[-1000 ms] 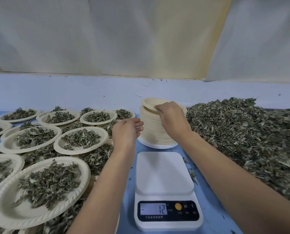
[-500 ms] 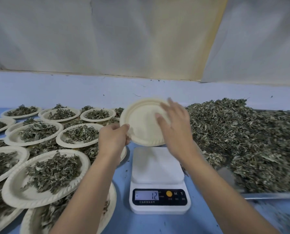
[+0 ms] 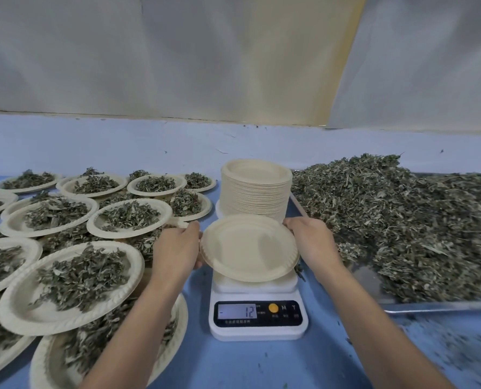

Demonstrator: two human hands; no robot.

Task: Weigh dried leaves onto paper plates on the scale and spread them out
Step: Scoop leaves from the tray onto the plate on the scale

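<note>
An empty cream paper plate (image 3: 249, 247) lies level on or just above the white scale (image 3: 257, 318), whose display reads 12 with a minus sign. My left hand (image 3: 176, 252) holds the plate's left rim and my right hand (image 3: 312, 242) holds its right rim. Just behind stands a tall stack of empty paper plates (image 3: 254, 192). A big heap of dried leaves (image 3: 402, 220) lies to the right on a metal tray (image 3: 435, 306).
Several paper plates filled with dried leaves (image 3: 79, 279) cover the blue table's left side, some overlapping in layers. Loose leaf crumbs lie on the blue table (image 3: 261, 366) near the front right. A pale wall rises behind.
My right hand lifted one plate off the stack, both hands carried it tilted toward me, and it now lies level over the scale platform. The display still reads 12.
</note>
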